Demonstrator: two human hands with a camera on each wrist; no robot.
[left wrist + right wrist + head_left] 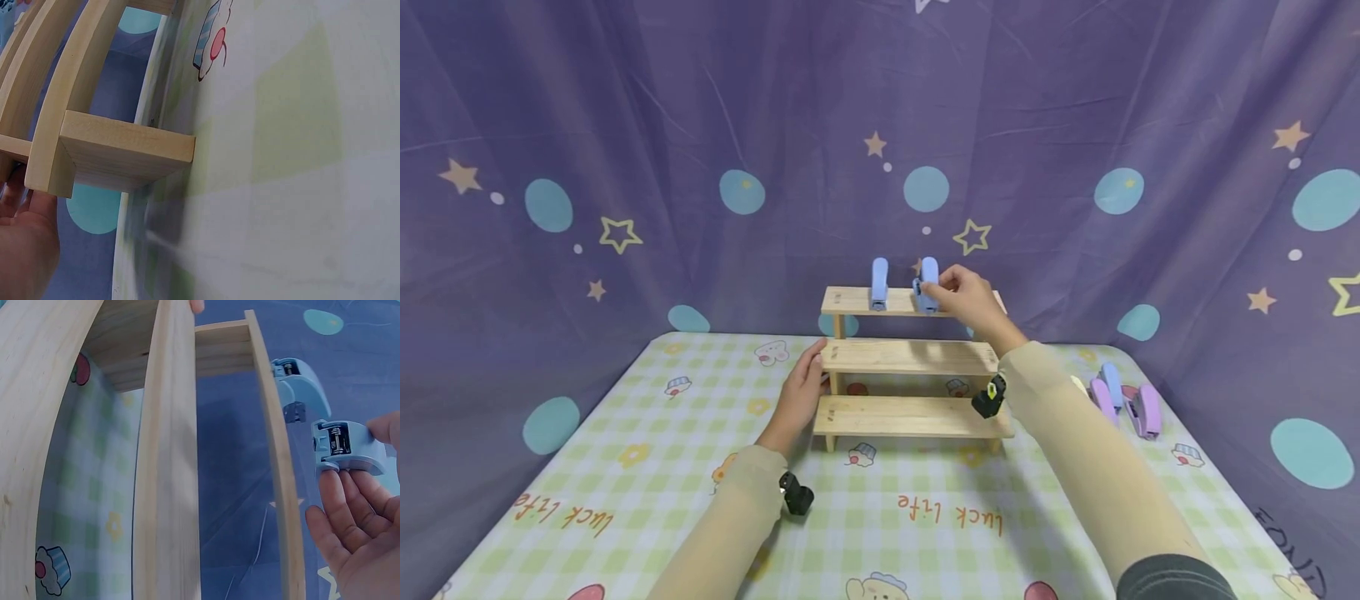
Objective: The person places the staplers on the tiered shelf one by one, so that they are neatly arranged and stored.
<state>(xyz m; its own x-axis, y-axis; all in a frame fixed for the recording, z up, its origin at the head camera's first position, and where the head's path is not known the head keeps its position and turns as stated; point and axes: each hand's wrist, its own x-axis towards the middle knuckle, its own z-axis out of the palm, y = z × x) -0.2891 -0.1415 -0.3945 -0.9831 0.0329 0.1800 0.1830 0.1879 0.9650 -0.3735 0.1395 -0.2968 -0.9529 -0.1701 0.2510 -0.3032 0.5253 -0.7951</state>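
A three-tier wooden display rack [910, 357] stands on the table. On its top board, left of the middle, a light-blue stapler [879, 285] stands upright. My right hand [972, 302] pinches a second light-blue stapler [929, 272] between thumb and fingers, to the right of the first. In the right wrist view a small gap shows between this held stapler [359, 445] and the top board [275, 425]. My left hand [801, 390] grips the left end of the middle board; in the left wrist view its fingertips [42, 203] are partly hidden behind the wood.
Several more staplers lie at the table's right side, among them a purple one [1145, 411] and a blue one [1111, 385]. A checked cloth [700, 467] covers the table. Behind the rack hangs a purple curtain [820, 108].
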